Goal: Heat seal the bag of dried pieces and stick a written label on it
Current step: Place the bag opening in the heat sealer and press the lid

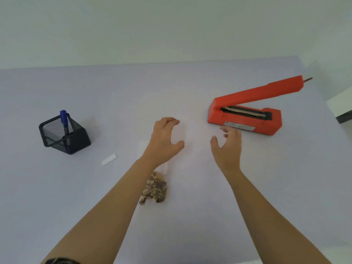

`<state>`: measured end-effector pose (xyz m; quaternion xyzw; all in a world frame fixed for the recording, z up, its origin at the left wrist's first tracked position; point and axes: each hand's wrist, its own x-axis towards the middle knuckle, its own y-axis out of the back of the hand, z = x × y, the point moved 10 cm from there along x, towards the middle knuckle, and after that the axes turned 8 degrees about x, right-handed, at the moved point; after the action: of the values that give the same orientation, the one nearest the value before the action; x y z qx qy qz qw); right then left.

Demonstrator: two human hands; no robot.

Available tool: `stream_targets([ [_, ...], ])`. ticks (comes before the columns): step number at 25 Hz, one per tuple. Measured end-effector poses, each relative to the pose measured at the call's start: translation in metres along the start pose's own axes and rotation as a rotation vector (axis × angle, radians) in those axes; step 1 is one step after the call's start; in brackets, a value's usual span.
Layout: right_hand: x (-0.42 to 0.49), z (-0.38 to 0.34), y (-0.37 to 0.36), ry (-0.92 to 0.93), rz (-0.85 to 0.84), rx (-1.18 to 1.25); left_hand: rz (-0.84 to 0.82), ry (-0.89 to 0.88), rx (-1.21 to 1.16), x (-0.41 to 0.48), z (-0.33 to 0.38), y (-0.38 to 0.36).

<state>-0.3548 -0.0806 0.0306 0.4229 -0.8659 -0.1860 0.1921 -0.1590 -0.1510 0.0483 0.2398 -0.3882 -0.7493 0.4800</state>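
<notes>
Smooth lilac table [190, 88], angular orange sealer [245, 115], lumpy bag [155, 187], seemingly clear; left hand [163, 140], right hand [227, 147] spread, empty.

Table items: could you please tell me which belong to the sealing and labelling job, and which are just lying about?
For the job:
bag of dried pieces
red heat sealer, arm raised
white label strip
blue pen in the mesh holder

Lying about:
white and dark box at the right edge
</notes>
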Motion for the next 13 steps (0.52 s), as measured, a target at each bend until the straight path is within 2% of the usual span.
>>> stream_targets([
  [2, 0.02, 0.034, 0.057, -0.079, 0.24, -0.096, -0.022, 0.037, -0.081, 0.027, 0.025, -0.023],
  [4, 0.041, 0.069, 0.094, -0.165, 0.316, -0.175, -0.06, 0.092, -0.148, 0.053, 0.04, -0.05],
  [7, 0.069, 0.121, 0.103, -0.337, 0.1, -0.225, -0.173, 0.183, -0.18, 0.08, 0.058, -0.089],
  [9, 0.076, 0.133, 0.093, -0.351, -0.058, -0.179, -0.196, 0.231, -0.245, 0.087, 0.064, -0.102],
  [13, 0.062, 0.127, 0.091, -0.334, -0.082, -0.113, -0.157, 0.29, -0.282, 0.084, 0.054, -0.107],
])
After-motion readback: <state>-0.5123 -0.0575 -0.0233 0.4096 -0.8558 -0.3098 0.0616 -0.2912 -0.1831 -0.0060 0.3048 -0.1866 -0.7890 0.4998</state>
